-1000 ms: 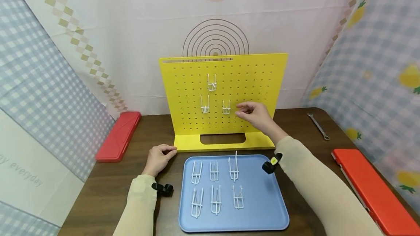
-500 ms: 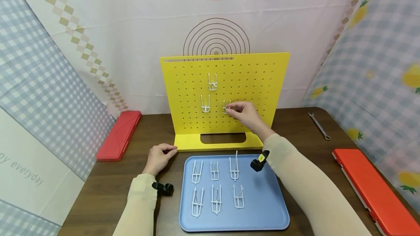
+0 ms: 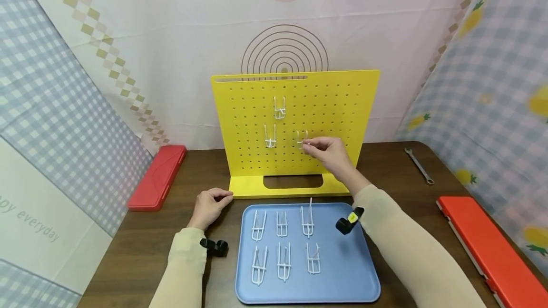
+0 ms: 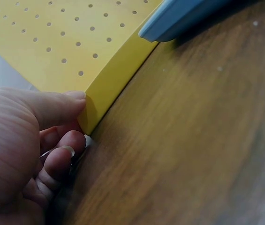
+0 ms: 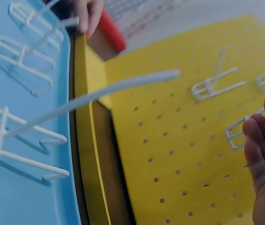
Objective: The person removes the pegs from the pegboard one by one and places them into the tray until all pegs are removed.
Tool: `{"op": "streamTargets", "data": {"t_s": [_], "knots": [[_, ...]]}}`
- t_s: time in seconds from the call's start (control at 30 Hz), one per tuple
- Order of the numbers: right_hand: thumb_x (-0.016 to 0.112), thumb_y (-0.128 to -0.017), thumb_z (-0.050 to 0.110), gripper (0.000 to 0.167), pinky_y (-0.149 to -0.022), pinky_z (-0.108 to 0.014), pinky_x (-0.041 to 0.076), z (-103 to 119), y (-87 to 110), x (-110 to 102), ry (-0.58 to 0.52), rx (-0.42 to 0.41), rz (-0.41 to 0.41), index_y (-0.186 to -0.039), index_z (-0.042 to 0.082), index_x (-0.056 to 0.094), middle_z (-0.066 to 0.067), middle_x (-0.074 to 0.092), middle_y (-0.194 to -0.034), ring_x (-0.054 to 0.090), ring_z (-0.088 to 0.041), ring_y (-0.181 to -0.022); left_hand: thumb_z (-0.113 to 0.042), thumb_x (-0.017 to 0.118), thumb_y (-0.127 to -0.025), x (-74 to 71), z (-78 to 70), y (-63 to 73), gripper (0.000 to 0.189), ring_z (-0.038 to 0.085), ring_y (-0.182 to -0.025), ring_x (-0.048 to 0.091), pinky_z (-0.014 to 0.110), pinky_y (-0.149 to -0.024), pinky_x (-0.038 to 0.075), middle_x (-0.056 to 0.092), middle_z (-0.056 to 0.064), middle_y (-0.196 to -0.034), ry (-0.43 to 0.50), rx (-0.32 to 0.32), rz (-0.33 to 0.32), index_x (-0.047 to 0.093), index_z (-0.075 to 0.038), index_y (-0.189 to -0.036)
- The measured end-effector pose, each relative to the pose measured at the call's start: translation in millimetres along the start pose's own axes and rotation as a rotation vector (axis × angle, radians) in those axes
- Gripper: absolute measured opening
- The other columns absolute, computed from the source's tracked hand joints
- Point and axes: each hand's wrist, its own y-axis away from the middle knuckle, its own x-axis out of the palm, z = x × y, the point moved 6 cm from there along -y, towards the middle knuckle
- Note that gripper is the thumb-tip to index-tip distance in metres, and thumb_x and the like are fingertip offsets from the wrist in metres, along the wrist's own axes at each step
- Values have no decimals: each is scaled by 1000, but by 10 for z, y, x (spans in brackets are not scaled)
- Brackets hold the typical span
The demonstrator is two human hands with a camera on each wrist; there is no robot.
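Note:
A yellow pegboard (image 3: 325,118) stands upright on its base. My left hand (image 3: 208,207) pinches the base's front left corner; in the left wrist view the thumb (image 4: 59,107) lies along that corner with curled fingers beneath. My right hand (image 3: 331,152), in front of the board, pinches a white wire pegboard hook (image 3: 299,142) between thumb and fingertips. Its prongs point up against the board; whether they sit in the holes cannot be told. Two other hooks are on the board, an upper one (image 3: 279,108) and a left one (image 3: 270,138).
Before the board lies a blue tray (image 3: 342,284) bearing several white wire hooks (image 3: 284,263), one with its arm sticking up. A red case (image 3: 157,177) lies at left, an orange-red case (image 3: 488,246) at right. Behind that is a wrench (image 3: 418,166).
My right hand has come leftward to the lower right hook and taken hold of it. That hook has shifted slightly right on the board. The left hand has stayed at the corner.

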Motion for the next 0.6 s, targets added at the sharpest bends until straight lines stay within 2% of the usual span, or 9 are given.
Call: {"op": "streamTargets", "data": {"t_s": [0.1, 0.2, 0.27, 0.4, 0.6], "knots": [[74, -85, 35, 33, -74, -27, 54, 25, 240, -161, 69, -53, -73, -105, 8, 75, -6, 72, -100, 64, -16, -86, -18, 78, -82, 4, 0, 1, 7, 18, -87, 65, 38, -80, 50, 72, -1, -91, 1, 0, -3, 79, -16, -88], [74, -84, 35, 32, -71, -24, 53, -37, 574, -340, 127, -83, -138, -101, 8, 76, -6, 72, -100, 63, -15, -87, -18, 78, -82, 19, -16, -2, 8, 18, -87, 65, 38, -80, 51, 72, -1, -91, 1, 1, 2, 79, -15, -89], [74, -85, 29, 27, -71, -23, 53, -124, 798, -409, 139, -88, -146, -98, 6, 76, -6, 72, -100, 65, -13, -89, -18, 78, -82, 17, -31, -5, 8, 18, -87, 65, 38, -80, 51, 73, -1, -91, 1, 3, 3, 79, -14, -90], [75, -85, 26, 20, -63, -26, 53, -370, 1135, -421, 203, -35, -73, -95, 8, 77, -3, 72, -95, 64, -14, -80, -17, 78, -82, -4, -50, -10, 9, 19, -88, 65, 39, -81, 50, 73, 0, -91, 4, 4, 0, 79, -13, -90], [76, -83, 27, 21, -56, -26, 48, -646, 1330, -334, 221, 49, 65, -96, 10, 77, 0, 73, -92, 59, -17, -71, -17, 77, -83, 7, -36, 14, 9, 19, -88, 65, 39, -81, 50, 72, 1, -92, 6, 0, 3, 78, -13, -91]]}}
